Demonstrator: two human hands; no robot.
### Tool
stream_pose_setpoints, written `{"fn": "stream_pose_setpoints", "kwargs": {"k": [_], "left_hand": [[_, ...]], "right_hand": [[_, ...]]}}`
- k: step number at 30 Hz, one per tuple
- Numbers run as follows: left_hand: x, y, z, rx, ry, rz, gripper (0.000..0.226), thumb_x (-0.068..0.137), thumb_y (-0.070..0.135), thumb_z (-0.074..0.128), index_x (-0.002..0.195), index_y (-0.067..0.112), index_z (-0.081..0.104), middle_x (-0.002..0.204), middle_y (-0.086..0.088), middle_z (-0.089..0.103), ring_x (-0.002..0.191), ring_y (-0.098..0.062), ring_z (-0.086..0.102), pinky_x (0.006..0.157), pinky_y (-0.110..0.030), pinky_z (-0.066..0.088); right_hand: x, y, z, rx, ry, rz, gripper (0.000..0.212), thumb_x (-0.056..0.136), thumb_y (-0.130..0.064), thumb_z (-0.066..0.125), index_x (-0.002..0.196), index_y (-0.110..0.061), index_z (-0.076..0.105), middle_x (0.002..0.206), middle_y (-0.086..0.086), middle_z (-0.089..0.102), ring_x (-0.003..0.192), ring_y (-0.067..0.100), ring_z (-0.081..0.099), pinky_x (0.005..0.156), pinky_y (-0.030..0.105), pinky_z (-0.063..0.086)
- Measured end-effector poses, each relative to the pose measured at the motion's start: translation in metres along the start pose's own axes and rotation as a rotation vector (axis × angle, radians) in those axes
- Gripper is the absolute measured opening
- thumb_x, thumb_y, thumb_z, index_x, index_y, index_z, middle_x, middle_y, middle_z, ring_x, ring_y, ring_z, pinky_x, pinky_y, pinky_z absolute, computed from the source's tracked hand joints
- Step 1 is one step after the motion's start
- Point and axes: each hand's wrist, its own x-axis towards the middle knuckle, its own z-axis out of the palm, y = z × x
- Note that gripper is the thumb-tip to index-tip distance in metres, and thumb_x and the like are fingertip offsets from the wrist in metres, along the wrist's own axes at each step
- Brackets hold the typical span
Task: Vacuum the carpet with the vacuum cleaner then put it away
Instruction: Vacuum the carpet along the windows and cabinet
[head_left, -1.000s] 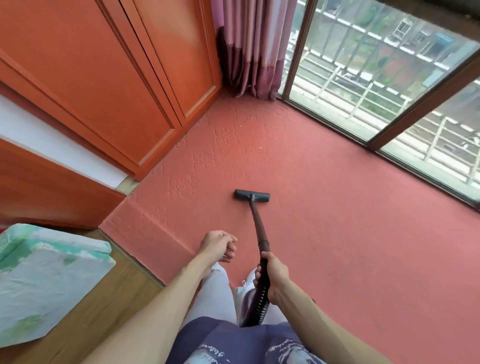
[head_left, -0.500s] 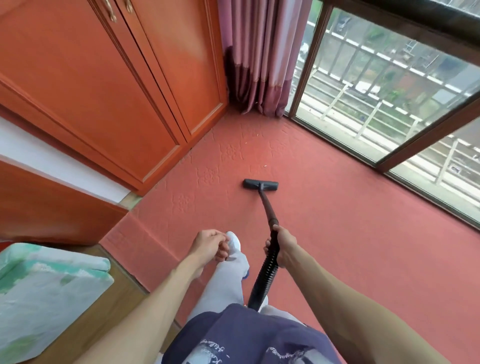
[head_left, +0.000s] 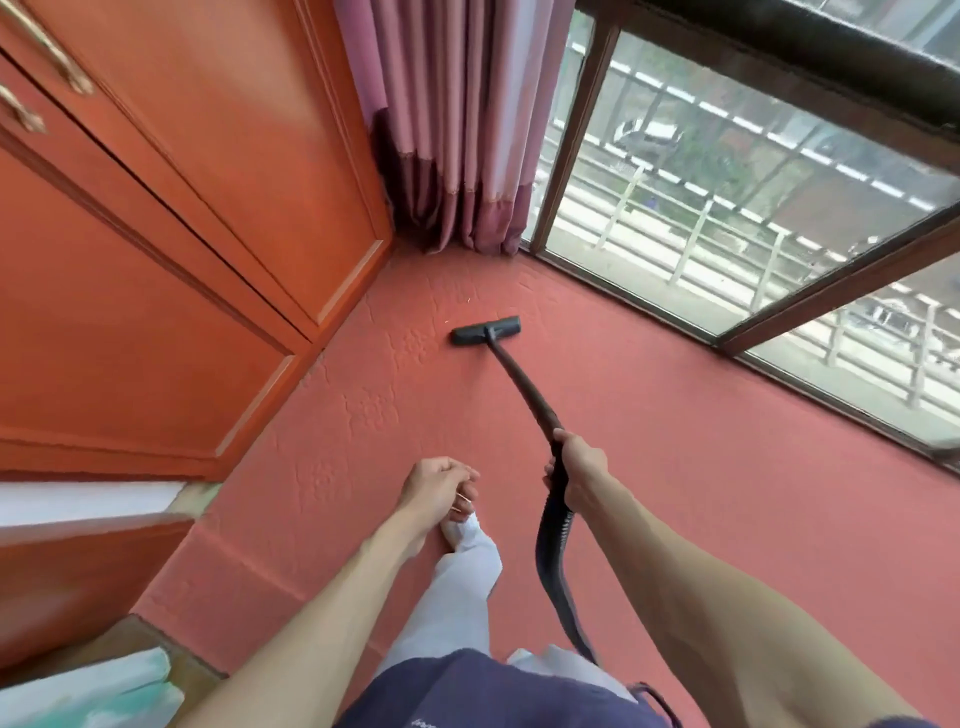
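Observation:
The vacuum's black floor head (head_left: 485, 331) lies flat on the red carpet (head_left: 701, 467), close to the corner by the curtain. Its dark wand (head_left: 519, 382) slants back to my right hand (head_left: 579, 467), which grips it where the ribbed hose (head_left: 553, 556) begins. The hose drops down past my leg and out of view; the vacuum's body is not visible. My left hand (head_left: 436, 483) hangs over my foot with its fingers curled, pinching what looks like a thin pale sliver (head_left: 461, 502).
An orange wooden wardrobe (head_left: 156, 260) runs along the left. A purple curtain (head_left: 457, 130) fills the corner, with floor-level windows (head_left: 727, 182) to the right. A small speck (head_left: 467, 300) lies beyond the head. Wooden floor (head_left: 130, 636) and a green-white cushion (head_left: 88, 696) sit lower left.
I have stepped forward onto the carpet. My right hand has pushed the vacuum head ahead toward the curtain corner. The left hand stays curled.

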Motion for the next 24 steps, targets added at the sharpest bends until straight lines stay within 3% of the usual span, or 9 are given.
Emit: {"fn": "stream_pose_setpoints", "kwargs": {"k": [12, 17, 24], "left_hand": [[0.052, 0.034, -0.032, 0.026, 0.002, -0.047, 0.021, 0.09, 0.004, 0.045, 0.087, 0.004, 0.066, 0.067, -0.009, 0.062, 0.05, -0.019, 0.055, 0.059, -0.034, 0.048], [0.046, 0.031, -0.027, 0.08, -0.016, -0.05, 0.023, 0.09, 0.004, 0.044, 0.086, 0.005, 0.067, 0.066, -0.009, 0.063, 0.05, -0.018, 0.055, 0.056, -0.032, 0.048], [0.02, 0.023, -0.001, 0.184, -0.09, -0.03, 0.023, 0.087, 0.002, 0.043, 0.087, 0.003, 0.066, 0.067, -0.009, 0.062, 0.048, -0.017, 0.054, 0.052, -0.028, 0.047]], "right_hand": [[0.04, -0.045, 0.054, -0.105, 0.023, -0.005, 0.025, 0.084, -0.027, 0.068, 0.075, -0.006, 0.058, 0.053, 0.009, 0.051, 0.042, 0.021, 0.048, 0.048, 0.028, 0.043], [0.02, 0.007, 0.03, -0.122, 0.057, 0.059, 0.028, 0.082, -0.032, 0.067, 0.077, -0.004, 0.063, 0.048, 0.008, 0.054, 0.042, 0.023, 0.051, 0.049, 0.03, 0.046], [-0.029, 0.087, -0.031, 0.032, 0.076, 0.106, 0.031, 0.083, -0.031, 0.067, 0.071, -0.003, 0.061, 0.049, 0.011, 0.051, 0.038, 0.022, 0.045, 0.044, 0.028, 0.04]]}}
